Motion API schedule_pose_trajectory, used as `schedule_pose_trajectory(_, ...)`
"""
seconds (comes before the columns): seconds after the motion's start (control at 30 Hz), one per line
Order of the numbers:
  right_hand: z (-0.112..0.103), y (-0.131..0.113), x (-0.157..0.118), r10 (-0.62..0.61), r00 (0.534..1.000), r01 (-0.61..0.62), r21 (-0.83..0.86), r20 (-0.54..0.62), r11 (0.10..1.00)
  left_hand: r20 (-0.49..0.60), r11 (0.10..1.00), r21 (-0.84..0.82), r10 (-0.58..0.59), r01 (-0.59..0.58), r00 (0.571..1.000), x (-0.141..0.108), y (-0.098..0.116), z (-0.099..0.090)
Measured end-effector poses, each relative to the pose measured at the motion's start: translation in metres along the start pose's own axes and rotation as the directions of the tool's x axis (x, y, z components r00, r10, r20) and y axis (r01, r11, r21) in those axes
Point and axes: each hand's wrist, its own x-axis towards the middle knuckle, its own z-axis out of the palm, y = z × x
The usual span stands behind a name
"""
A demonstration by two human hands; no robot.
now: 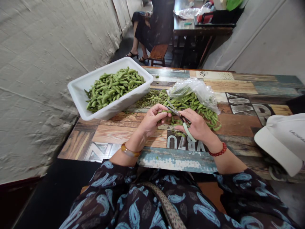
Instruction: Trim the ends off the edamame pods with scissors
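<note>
Pinched in my left hand [153, 120] is a green edamame pod [166, 112]. My right hand [195, 124] grips scissors [185, 124] with pale green handles, and their parted blades point left, by the pod. Under and beyond my hands lies a heap of edamame pods [190, 103], partly inside a clear plastic bag [197, 88]. Small green trimmings [150, 98] are scattered to the left of the heap. More pods [114, 87] fill the middle of a white plastic tub [109, 109], which stands at the table's left.
The table [126, 132] has a patchwork wood pattern. A white cap [283, 140] rests at its right edge. A rough white wall [43, 63] runs along the left. Beyond, a person [152, 25] sits on a wooden stool [158, 52] near another table [182, 28] with bags on it.
</note>
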Motion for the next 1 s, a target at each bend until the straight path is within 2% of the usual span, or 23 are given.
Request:
schedule_pose_trajectory(0.17,0.001,0.001,-0.001,0.004,1.0,-0.004,-0.034,0.001,0.999,-0.017,0.999,-0.044,-0.007,0.006,1.0,0.001,0.001,-0.001)
schedule_pose_trajectory(0.4,-0.001,0.003,0.002,0.032,0.991,-0.037,-0.037,-0.126,0.999,-0.098,0.98,-0.195,0.028,-0.047,0.995,0.005,0.014,-0.013)
schedule_pose_trajectory(0.47,-0.001,0.003,0.002,0.039,0.991,-0.043,-0.037,-0.124,0.998,-0.139,0.992,-0.119,0.03,-0.047,0.99,0.007,0.013,-0.016)
schedule_pose_trajectory(0.53,-0.002,0.002,0.002,0.032,0.993,-0.037,-0.041,-0.114,0.998,-0.172,0.994,0.095,0.07,-0.054,0.983,0.009,0.008,-0.019)
schedule_pose_trajectory(0.57,-0.002,0.002,0.002,0.026,0.994,-0.031,-0.044,-0.108,0.999,-0.175,0.966,0.246,0.118,-0.073,0.977,0.011,0.004,-0.02)
schedule_pose_trajectory(0.63,-0.002,0.001,0.001,0.018,0.995,-0.023,-0.049,-0.101,0.999,-0.121,0.811,0.567,0.254,-0.143,0.96,0.015,-0.004,-0.024)
schedule_pose_trajectory(0.7,-0.002,0.0,0.002,0.014,0.995,-0.019,-0.05,-0.102,0.999,0.001,0.562,0.799,0.357,-0.216,0.934,0.018,-0.011,-0.026)
schedule_pose_trajectory(0.77,-0.003,0.0,0.002,0.012,0.994,-0.018,-0.051,-0.108,0.999,0.095,0.344,0.912,0.355,-0.224,0.93,0.02,-0.015,-0.028)
schedule_pose_trajectory(0.8,-0.003,0.0,0.002,0.011,0.994,-0.017,-0.052,-0.109,0.998,0.115,0.264,0.942,0.329,-0.209,0.937,0.019,-0.016,-0.028)
schedule_pose_trajectory(0.9,-0.003,0.0,0.002,0.008,0.994,-0.014,-0.061,-0.105,0.998,0.112,0.109,0.983,0.272,-0.146,0.956,0.017,-0.016,-0.027)
schedule_pose_trajectory(0.97,-0.003,0.0,0.002,0.002,0.994,-0.01,-0.066,-0.107,0.998,0.105,0.077,0.989,0.257,-0.129,0.961,0.017,-0.015,-0.026)
schedule_pose_trajectory(1.0,-0.002,0.0,0.002,0.0,0.994,-0.007,-0.067,-0.11,0.998,0.105,0.094,0.987,0.26,-0.134,0.96,0.017,-0.014,-0.026)
